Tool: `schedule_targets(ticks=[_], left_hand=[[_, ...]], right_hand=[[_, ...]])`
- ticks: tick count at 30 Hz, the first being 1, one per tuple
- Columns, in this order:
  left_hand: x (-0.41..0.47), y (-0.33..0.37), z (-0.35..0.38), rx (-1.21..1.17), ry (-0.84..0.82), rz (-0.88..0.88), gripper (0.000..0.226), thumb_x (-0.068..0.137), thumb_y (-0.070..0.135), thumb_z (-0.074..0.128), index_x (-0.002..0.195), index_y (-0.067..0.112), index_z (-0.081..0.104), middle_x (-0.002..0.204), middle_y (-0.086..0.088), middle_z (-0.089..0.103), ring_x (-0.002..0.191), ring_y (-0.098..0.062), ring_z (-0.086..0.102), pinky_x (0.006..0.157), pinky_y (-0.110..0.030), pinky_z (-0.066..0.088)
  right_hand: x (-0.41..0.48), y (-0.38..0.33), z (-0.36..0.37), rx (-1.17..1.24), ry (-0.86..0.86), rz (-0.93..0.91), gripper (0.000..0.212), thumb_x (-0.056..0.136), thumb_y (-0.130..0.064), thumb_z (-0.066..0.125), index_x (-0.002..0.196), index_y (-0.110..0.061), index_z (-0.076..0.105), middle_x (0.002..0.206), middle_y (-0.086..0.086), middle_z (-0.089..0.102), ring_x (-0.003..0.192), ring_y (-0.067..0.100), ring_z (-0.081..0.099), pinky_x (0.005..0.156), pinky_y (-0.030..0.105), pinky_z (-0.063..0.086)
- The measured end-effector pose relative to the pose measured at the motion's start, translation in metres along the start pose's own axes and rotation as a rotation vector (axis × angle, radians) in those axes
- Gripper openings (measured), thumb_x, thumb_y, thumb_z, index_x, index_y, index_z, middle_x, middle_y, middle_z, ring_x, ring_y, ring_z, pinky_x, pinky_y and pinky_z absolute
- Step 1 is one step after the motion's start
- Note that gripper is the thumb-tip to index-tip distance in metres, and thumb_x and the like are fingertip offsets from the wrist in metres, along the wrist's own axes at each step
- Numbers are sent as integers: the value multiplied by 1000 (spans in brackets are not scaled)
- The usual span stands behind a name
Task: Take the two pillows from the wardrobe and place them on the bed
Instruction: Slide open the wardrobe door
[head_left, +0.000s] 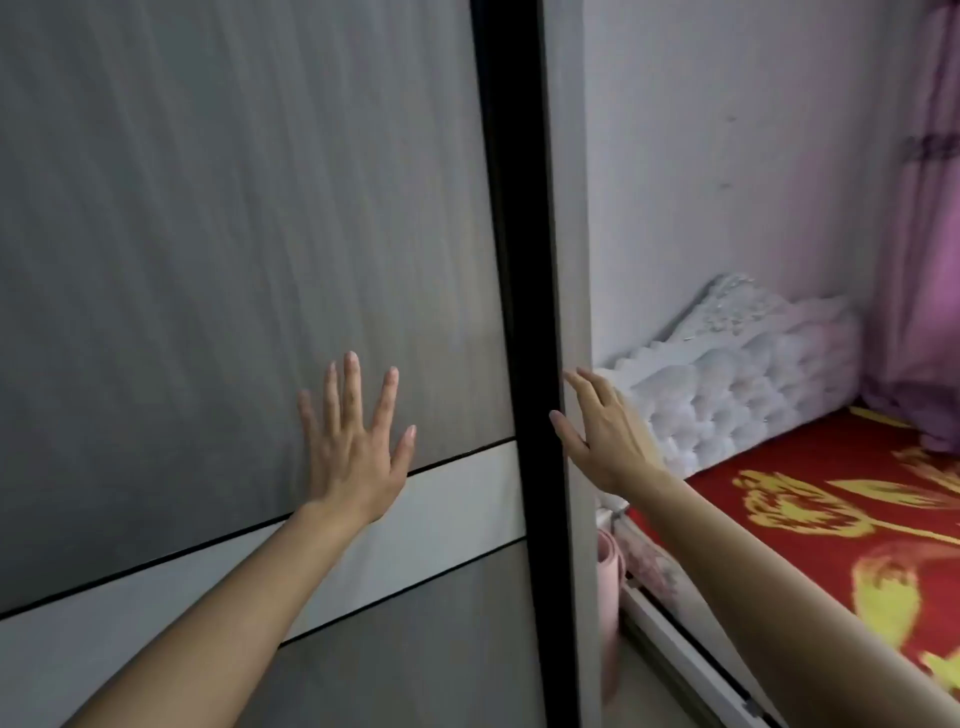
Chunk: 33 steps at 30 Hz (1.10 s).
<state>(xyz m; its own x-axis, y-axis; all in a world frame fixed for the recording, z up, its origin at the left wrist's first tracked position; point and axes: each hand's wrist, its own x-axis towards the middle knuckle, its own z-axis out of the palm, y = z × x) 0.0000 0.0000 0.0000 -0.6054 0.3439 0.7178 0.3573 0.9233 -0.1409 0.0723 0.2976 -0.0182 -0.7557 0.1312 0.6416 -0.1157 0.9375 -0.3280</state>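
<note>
Pressing flat on the wardrobe door (234, 234), left hand (353, 457) fingers spread; right hand (602, 441) open, empty, at the door's edge; bed (831, 499) beside.

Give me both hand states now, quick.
Left hand: open, flat on the wardrobe door, holding nothing.
Right hand: open, fingers at the door's edge, holding nothing.

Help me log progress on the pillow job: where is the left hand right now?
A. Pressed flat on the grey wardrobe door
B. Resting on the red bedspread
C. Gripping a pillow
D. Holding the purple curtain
A: the left hand lies open with fingers spread against the grey wardrobe door, across its white band, and holds nothing; no pillow is in view.
</note>
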Motion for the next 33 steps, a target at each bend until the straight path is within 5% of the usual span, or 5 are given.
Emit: schedule_targets(ticks=[8, 12, 21, 27, 33], left_hand=[[3, -62, 71, 235, 25, -23, 86, 86, 73, 28, 156, 30, 3, 164, -9, -13, 151, -31, -10, 113, -68, -3], [7, -61, 92, 228, 146, -36, 92, 82, 76, 33, 156, 29, 5, 164, -10, -12, 151, -34, -8, 113, -65, -16], [5, -73, 99, 248, 252, 6, 89, 85, 76, 35, 156, 30, 8, 165, -9, -8, 152, -33, -5, 113, -68, -9], [-6, -99, 94, 267, 250, 5, 89, 85, 77, 36, 156, 29, 11, 165, -10, -5, 152, -34, -2, 114, -68, -8], [-28, -141, 78, 290, 204, -23, 89, 86, 76, 33, 156, 27, 10, 165, -12, -6, 151, -36, -2, 113, -68, -11]], right_hand=[[44, -4, 103, 529, -174, 321, 76, 100, -49, 42, 158, -18, 4, 165, 3, 18, 150, 19, 20, 119, 34, 20], [40, -9, 141, 637, -64, 421, 66, 102, -43, 41, 157, -25, 9, 163, -2, 22, 149, 17, 24, 109, 26, 22], [34, -35, 168, 452, 177, 489, 66, 96, -59, 35, 152, -35, 13, 156, -1, 37, 129, 29, 51, 97, 47, 43], [25, -61, 172, 463, 145, 448, 66, 95, -60, 36, 152, -36, 12, 153, -3, 39, 81, 4, 53, 83, 37, 41], [13, -101, 179, 482, 70, 373, 66, 98, -52, 42, 152, -36, 9, 152, -3, 40, 71, -4, 55, 68, 29, 45]])
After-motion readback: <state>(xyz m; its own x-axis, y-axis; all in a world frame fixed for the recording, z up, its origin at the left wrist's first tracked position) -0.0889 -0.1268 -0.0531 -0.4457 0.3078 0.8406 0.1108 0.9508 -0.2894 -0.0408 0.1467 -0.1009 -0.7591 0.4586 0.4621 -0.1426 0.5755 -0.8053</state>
